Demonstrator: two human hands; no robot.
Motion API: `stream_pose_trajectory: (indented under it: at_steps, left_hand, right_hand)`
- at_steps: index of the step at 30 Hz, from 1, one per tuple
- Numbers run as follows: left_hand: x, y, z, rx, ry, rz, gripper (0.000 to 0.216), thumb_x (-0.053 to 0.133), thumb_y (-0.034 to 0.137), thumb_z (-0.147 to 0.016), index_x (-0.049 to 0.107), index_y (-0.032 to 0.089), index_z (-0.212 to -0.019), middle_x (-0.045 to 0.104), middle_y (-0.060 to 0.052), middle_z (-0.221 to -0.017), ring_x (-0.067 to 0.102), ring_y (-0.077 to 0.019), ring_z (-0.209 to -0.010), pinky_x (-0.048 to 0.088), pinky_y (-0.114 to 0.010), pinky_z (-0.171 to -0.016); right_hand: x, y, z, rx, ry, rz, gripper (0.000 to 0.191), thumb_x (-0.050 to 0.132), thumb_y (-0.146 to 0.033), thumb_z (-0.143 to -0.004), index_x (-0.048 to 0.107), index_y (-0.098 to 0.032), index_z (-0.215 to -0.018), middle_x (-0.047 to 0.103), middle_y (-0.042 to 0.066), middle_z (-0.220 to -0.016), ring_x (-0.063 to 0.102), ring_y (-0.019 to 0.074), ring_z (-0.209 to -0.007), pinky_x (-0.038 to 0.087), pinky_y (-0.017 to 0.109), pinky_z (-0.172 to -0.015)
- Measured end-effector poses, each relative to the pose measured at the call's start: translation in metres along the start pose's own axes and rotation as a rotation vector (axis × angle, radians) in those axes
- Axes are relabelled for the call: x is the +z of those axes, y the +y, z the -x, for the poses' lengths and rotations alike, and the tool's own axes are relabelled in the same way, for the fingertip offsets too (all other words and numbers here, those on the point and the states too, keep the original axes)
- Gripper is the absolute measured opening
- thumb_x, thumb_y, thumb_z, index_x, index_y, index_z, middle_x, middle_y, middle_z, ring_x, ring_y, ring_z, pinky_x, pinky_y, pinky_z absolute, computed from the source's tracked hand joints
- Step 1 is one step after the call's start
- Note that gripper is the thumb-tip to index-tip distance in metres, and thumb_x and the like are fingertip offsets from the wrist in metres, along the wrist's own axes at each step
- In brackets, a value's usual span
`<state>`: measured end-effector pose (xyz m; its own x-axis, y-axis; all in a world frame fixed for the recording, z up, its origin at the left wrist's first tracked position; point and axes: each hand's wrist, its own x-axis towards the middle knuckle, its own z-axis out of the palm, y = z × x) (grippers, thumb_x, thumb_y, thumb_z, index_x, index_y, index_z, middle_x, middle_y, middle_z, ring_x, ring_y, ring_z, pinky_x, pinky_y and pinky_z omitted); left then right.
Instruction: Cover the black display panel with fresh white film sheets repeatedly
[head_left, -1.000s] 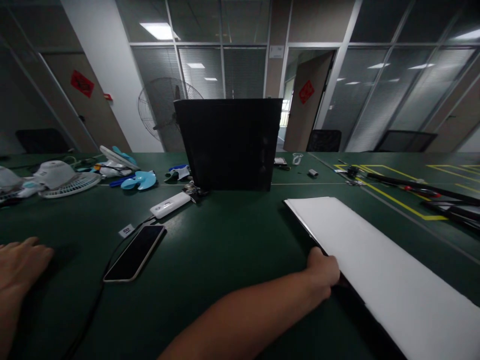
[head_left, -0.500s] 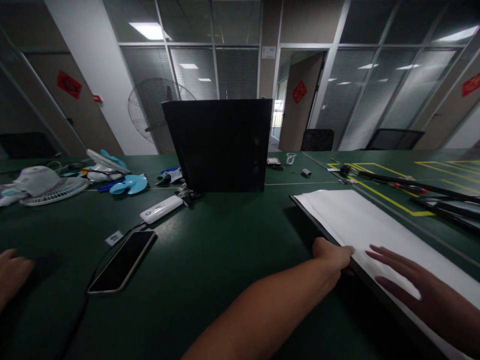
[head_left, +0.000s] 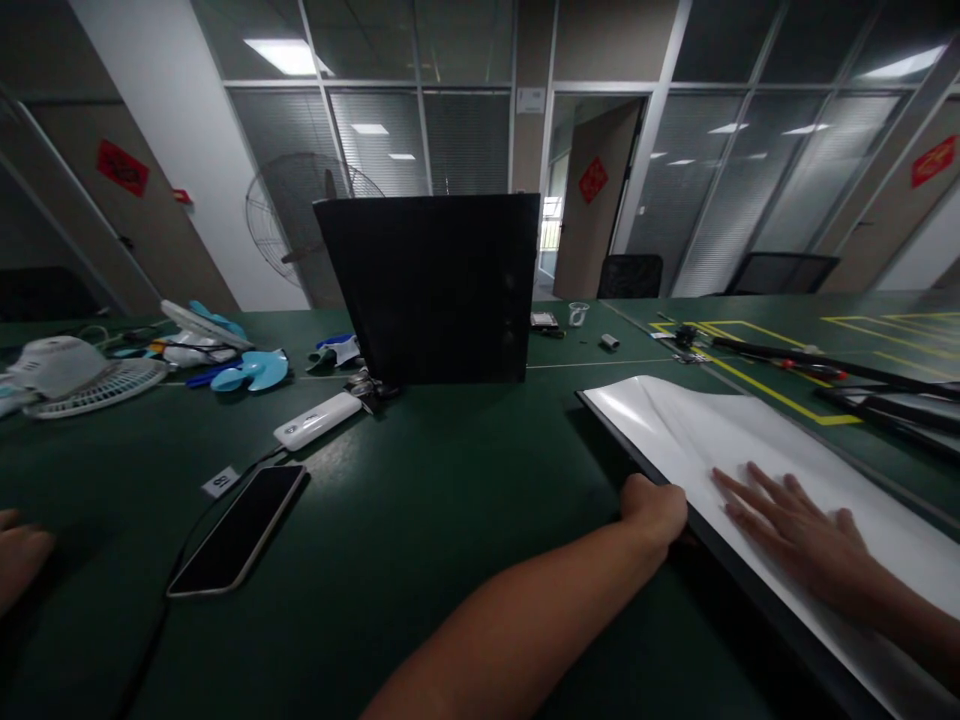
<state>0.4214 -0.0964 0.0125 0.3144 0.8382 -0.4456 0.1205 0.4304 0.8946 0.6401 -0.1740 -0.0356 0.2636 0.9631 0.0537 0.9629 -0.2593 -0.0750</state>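
Note:
My left hand (head_left: pixel 654 512) is closed on the near-side edge of a flat black-framed panel (head_left: pixel 739 572); its fingertips are hidden underneath. A thin white sheet (head_left: pixel 660 420) lies over the panel, shiny, with a raised wave towards the far corner. On top of that sheet my right hand (head_left: pixel 814 540) rests palm down, fingers spread. The panel is held at a slant at the right, its far corner near the table.
Across the green table (head_left: pixel 450 480) stands an upright black board (head_left: pixel 435 290). At left lie a phone (head_left: pixel 240 530), a white power bank (head_left: pixel 319 420) with a cable, and fan parts (head_left: pixel 255 370). Black strips (head_left: pixel 892 380) lie far right. Another person's hand (head_left: pixel 22 560) shows at the left edge.
My right hand has come down flat onto the white sheet and shifted left. The sheet now shows a bulge and shinier folds at its far end. My left hand keeps its grip.

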Motion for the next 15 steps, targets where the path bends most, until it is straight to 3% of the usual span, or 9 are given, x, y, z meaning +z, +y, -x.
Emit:
stream_pose_trajectory:
  at_steps: [3, 7, 10, 15]
  left_hand:
    - [0.003, -0.003, -0.002, 0.045, 0.006, 0.009, 0.039, 0.074, 0.021, -0.077, 0.074, 0.010, -0.114, 0.077, -0.017, -0.114, 0.077, -0.0317, -0.092, 0.058, -0.030, -0.057]
    - [0.008, -0.006, -0.005, 0.078, 0.056, -0.008, 0.036, 0.073, 0.024, -0.083, 0.074, 0.009, -0.115, 0.076, -0.017, -0.118, 0.075, -0.0302, -0.105, 0.060, -0.029, -0.071]
    - [0.009, -0.006, -0.006, 0.087, 0.096, -0.045, 0.040, 0.077, 0.029, -0.082, 0.074, 0.007, -0.116, 0.076, -0.018, -0.119, 0.073, -0.0301, -0.108, 0.059, -0.031, -0.084]
    - [0.007, -0.007, -0.008, 0.100, 0.091, -0.041, 0.040, 0.077, 0.032, -0.083, 0.074, 0.007, -0.114, 0.076, -0.018, -0.116, 0.074, -0.0294, -0.107, 0.058, -0.030, -0.084]
  right_hand:
    - [-0.003, -0.012, 0.006, -0.085, -0.045, -0.049, 0.071, 0.018, -0.075, -0.095, 0.027, -0.048, -0.160, 0.010, -0.002, -0.170, 0.010, 0.0420, -0.153, 0.017, 0.081, -0.111]
    - [-0.004, -0.027, 0.015, -0.163, -0.054, -0.069, 0.070, 0.023, -0.075, -0.095, 0.027, -0.048, -0.160, 0.008, -0.005, -0.170, 0.003, 0.0395, -0.154, 0.008, 0.079, -0.113]
    - [-0.005, -0.028, 0.014, -0.150, -0.091, -0.071, 0.069, 0.021, -0.074, -0.096, 0.027, -0.049, -0.160, 0.008, -0.006, -0.170, 0.002, 0.0379, -0.154, 0.006, 0.079, -0.114]
    - [-0.004, -0.021, 0.005, -0.118, -0.123, -0.051, 0.068, 0.018, -0.074, -0.096, 0.023, -0.050, -0.160, 0.006, -0.006, -0.170, 0.003, 0.0379, -0.154, 0.009, 0.080, -0.113]
